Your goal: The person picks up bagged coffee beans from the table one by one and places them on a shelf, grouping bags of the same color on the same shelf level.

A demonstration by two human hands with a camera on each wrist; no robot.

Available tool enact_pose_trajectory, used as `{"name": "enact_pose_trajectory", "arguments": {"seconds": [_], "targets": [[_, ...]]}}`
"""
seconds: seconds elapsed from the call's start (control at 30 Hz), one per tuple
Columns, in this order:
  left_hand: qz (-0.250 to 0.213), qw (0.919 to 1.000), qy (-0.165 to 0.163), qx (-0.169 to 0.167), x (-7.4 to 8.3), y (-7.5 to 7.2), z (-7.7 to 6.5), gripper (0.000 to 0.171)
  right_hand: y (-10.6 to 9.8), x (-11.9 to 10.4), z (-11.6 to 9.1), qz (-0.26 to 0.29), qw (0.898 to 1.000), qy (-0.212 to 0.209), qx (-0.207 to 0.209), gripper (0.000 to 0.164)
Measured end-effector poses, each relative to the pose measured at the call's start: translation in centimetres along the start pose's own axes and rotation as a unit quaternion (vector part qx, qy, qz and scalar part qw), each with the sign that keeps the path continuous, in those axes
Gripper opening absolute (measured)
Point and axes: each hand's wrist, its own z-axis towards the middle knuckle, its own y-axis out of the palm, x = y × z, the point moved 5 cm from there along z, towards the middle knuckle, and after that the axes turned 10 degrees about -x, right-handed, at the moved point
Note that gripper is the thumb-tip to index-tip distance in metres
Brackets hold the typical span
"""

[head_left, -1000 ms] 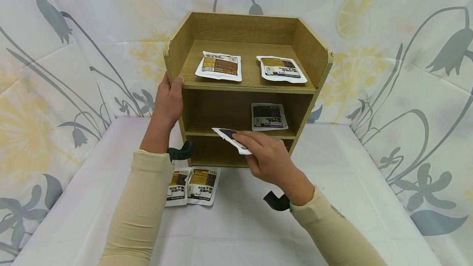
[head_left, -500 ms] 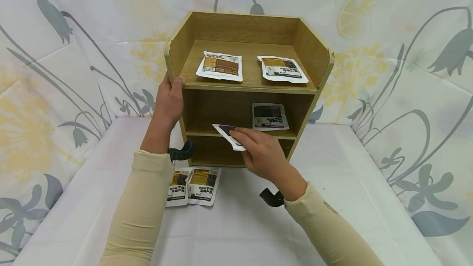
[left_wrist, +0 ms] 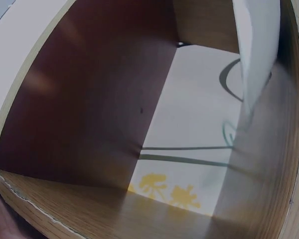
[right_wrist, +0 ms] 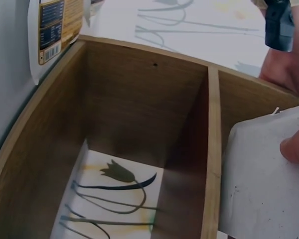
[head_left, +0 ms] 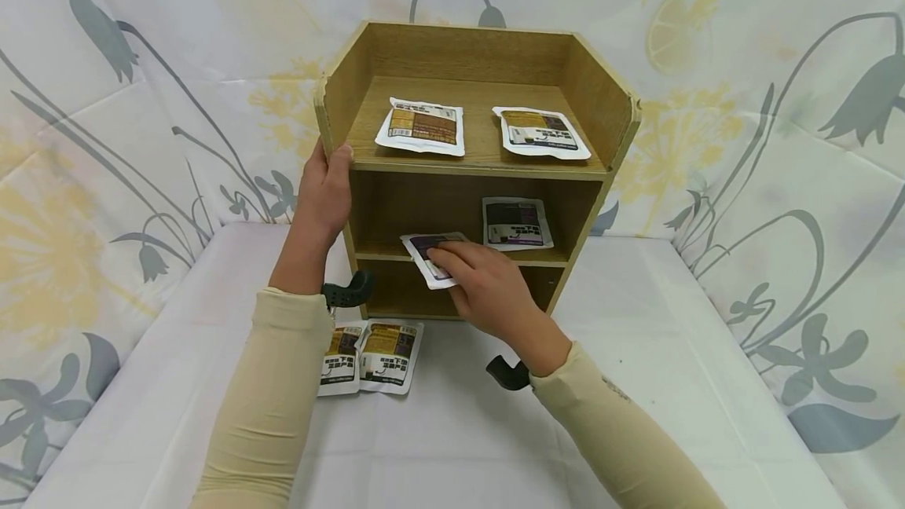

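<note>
My left hand (head_left: 324,199) grips the left side panel of a small wooden shelf unit (head_left: 467,61), thumb at the front edge. With my right hand (head_left: 488,285) I pinch a flat white pouch with a purple label (head_left: 419,244), fingers on top. It is tilted at the front edge of the middle shelf, left of a dark-labelled pouch (head_left: 516,224) lying there. The right wrist view shows the held pouch's plain white underside (right_wrist: 259,174) and my thumb (right_wrist: 296,147) against it. Whether the pouch touches the shelf board I cannot tell.
On the top shelf lie a brown-labelled pouch (head_left: 422,128) and a yellow-and-purple pouch (head_left: 540,133). Two more pouches overlap on the white cloth by the unit's lower left: a right one (head_left: 387,356) and a left one (head_left: 339,364), partly behind my left sleeve (head_left: 272,383).
My right hand has moved left and slightly up with the pouch, whose printed face now shows more. My left hand has stayed on the shelf unit.
</note>
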Motion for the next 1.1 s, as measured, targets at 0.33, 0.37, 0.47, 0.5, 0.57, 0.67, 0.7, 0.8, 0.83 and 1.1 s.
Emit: {"name": "enact_pose_trajectory", "arguments": {"seconds": [0.33,0.37,0.47,0.5,0.57,0.67,0.7,0.8,0.83,1.1], "targets": [[-0.011,0.9998,0.008,-0.012,0.3,0.1,-0.2,0.055,1.3,0.2,0.9,-0.01,0.999,0.028,-0.025,0.033],[-0.012,0.9998,0.01,-0.013,0.3,0.1,-0.3,0.055,1.4,0.2,1.0,-0.01,0.999,0.031,-0.03,0.034],[-0.01,0.9998,0.013,-0.013,0.3,0.1,-0.3,0.055,1.7,0.2,1.3,-0.011,0.998,0.038,-0.043,0.035],[-0.009,0.9998,0.013,-0.012,0.3,0.1,-0.3,0.055,1.8,0.2,1.4,-0.012,0.998,0.04,-0.046,0.036],[-0.009,0.9998,0.014,-0.011,0.3,0.1,-0.2,0.054,1.9,0.2,1.6,-0.012,0.998,0.043,-0.052,0.036],[-0.006,0.9999,0.012,-0.005,0.3,0.1,-0.2,0.054,2.1,0.3,1.9,-0.008,0.997,0.048,-0.061,0.035],[-0.006,0.9999,0.011,-0.004,0.3,0.1,-0.2,0.054,2.2,0.3,2.0,-0.006,0.997,0.049,-0.065,0.035],[-0.003,0.9999,0.01,0.001,0.2,0.1,-0.1,0.053,2.3,0.3,2.3,0.006,0.995,0.054,-0.078,0.036],[-0.003,0.9999,0.01,0.002,0.2,0.1,-0.1,0.053,2.3,0.3,2.4,0.011,0.995,0.056,-0.083,0.036],[-0.007,0.9999,0.009,-0.002,0.2,0.1,-0.1,0.053,2.8,0.6,3.1,0.052,0.989,0.08,-0.109,0.041]]}}
